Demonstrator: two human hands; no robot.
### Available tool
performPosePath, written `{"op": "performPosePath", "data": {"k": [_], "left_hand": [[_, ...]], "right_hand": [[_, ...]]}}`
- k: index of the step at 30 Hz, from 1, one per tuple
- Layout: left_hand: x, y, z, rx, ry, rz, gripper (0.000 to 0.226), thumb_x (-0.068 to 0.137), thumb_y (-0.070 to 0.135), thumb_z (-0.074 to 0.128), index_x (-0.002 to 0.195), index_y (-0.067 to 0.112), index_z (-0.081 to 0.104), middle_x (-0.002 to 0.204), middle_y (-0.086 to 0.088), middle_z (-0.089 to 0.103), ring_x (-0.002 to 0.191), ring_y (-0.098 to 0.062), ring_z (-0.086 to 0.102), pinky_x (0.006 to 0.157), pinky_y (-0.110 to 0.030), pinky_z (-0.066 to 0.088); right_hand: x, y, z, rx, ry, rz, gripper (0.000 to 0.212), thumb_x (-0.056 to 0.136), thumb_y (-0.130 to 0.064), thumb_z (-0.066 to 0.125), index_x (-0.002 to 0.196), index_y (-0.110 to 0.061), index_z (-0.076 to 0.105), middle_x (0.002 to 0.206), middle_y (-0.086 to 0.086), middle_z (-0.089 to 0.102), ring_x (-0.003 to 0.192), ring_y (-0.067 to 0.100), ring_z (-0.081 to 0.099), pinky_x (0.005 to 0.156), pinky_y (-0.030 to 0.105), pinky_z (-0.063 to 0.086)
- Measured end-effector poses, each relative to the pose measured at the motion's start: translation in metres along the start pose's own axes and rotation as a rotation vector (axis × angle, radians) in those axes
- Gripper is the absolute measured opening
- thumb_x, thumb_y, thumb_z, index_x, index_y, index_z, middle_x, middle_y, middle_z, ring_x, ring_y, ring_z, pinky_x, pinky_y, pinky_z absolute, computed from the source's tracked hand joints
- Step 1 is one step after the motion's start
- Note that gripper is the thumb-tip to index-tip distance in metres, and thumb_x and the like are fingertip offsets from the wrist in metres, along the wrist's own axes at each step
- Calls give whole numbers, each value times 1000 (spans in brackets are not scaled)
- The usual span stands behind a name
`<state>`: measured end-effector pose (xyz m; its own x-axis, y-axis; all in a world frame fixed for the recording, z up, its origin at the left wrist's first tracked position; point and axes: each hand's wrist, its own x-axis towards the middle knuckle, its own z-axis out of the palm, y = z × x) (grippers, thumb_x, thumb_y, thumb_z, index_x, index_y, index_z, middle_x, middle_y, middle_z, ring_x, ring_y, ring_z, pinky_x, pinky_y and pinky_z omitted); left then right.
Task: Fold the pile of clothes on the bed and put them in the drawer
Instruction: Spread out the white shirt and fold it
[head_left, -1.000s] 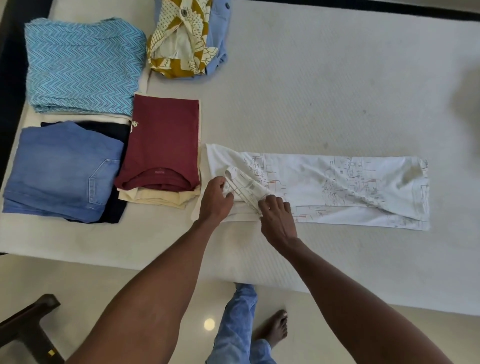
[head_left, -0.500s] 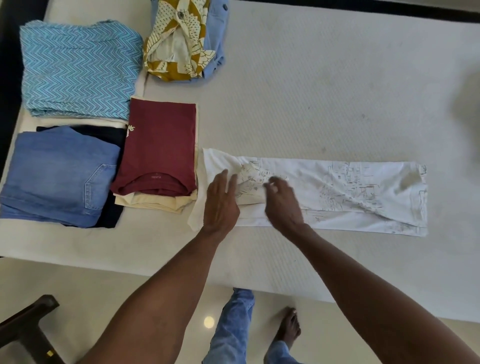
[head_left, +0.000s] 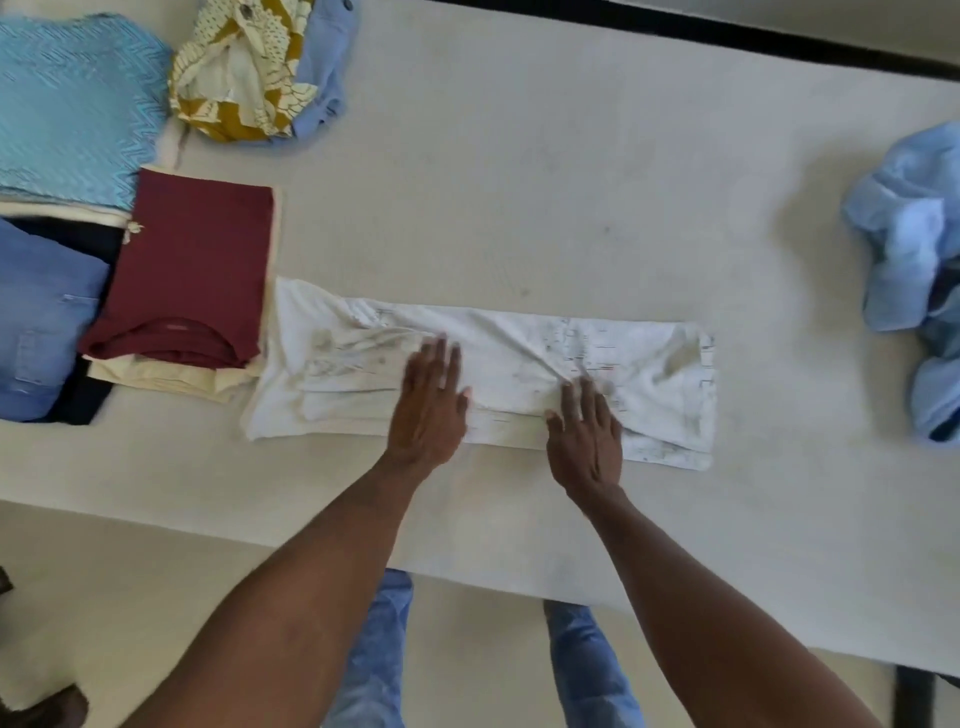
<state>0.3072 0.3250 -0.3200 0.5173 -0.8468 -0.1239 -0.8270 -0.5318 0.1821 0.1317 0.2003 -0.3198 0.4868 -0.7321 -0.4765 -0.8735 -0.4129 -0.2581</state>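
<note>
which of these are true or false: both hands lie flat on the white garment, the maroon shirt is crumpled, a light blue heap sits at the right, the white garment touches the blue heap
1. Both hands, left hand and right hand, lie flat on the white garment: true.
2. The maroon shirt is crumpled: false, it lies folded on a cream piece.
3. A light blue heap sits at the right: true.
4. The white garment touches the blue heap: false, bare bed lies between them.

Both hands press flat on a white printed garment (head_left: 519, 374) folded into a long strip on the bed (head_left: 519, 182): left hand (head_left: 428, 408), right hand (head_left: 587, 434). Folded clothes (head_left: 187, 270) lie at nine o'clock, a crumpled blue shirt (head_left: 914, 249) at three.
</note>
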Motion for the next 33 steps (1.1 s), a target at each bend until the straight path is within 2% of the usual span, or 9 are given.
{"op": "performPosePath", "data": {"k": [7, 10, 13, 16, 19, 24, 26, 29, 33], "left_hand": [[14, 222, 53, -219, -232, 94, 88, 95, 65, 19, 155, 1, 11, 164, -16, 3, 152, -28, -4, 123, -41, -4], [16, 286, 69, -268, -265, 62, 104, 87, 74, 31, 155, -2, 11, 163, -20, 5, 152, -30, 0, 123, -44, -1], [20, 332, 78, -304, -283, -43, 116, 81, 76, 48, 154, -4, 6, 162, -24, 1, 152, -33, -2, 123, -45, -2], [27, 356, 85, -250, -333, -155, 117, 86, 72, 50, 152, -3, -11, 159, -22, -20, 149, -35, -19, 122, -48, -9], [26, 368, 94, -209, -304, -195, 101, 93, 57, 51, 153, -4, -3, 161, -23, -11, 149, -37, -14, 122, -51, -5], [21, 364, 106, -196, -235, -131, 80, 93, 25, 54, 153, -6, 12, 161, -27, 3, 149, -42, -2, 121, -55, 6], [22, 363, 105, -363, -203, -122, 69, 95, 15, 50, 153, -5, 19, 161, -26, 6, 150, -39, -1, 122, -54, 6], [25, 349, 74, -979, -233, -321, 47, 102, 11, 40, 149, 4, 35, 160, -15, 26, 150, -25, 17, 123, -41, 14], [22, 304, 22, -1772, -277, -736, 34, 98, 5, 43, 126, 17, 59, 130, -3, 61, 124, -22, 52, 107, -37, 38]], "right_hand": [[27, 173, -80, -174, 105, -31, 40, 100, -27, 45, 140, -24, 51, 120, 17, 56, 106, 38, 51, 89, 44, 38], [64, 208, -123, -118, 164, 36, 28, 93, -13, 48, 108, -6, 71, 100, 23, 61, 97, 42, 59, 83, 44, 46], [109, 207, -155, 9, 179, -58, 32, 95, -15, 51, 120, -4, 65, 126, 18, 58, 117, 37, 54, 94, 43, 48], [144, 187, -170, -54, -84, -336, 55, 98, -29, 54, 149, -16, 39, 151, 7, 39, 136, 29, 37, 108, 43, 40], [165, 180, -163, -214, -205, -421, 64, 92, -38, 64, 148, -19, 38, 149, 9, 33, 136, 31, 33, 107, 46, 40], [176, 185, -149, -112, -202, -330, 44, 89, -22, 69, 129, -9, 56, 136, 15, 39, 127, 34, 38, 101, 42, 41], [175, 185, -149, -49, -230, -283, 32, 91, -18, 65, 120, -7, 59, 128, 14, 46, 118, 32, 47, 90, 34, 44], [168, 178, -162, 52, -297, -198, 13, 89, -13, 62, 100, -9, 57, 109, 16, 60, 87, 26, 59, 58, 25, 42], [150, 153, -200, 300, -396, -165, 32, 85, 0, 61, 112, -15, 64, 86, 15, 62, 55, 21, 57, 40, 25, 47]]}}
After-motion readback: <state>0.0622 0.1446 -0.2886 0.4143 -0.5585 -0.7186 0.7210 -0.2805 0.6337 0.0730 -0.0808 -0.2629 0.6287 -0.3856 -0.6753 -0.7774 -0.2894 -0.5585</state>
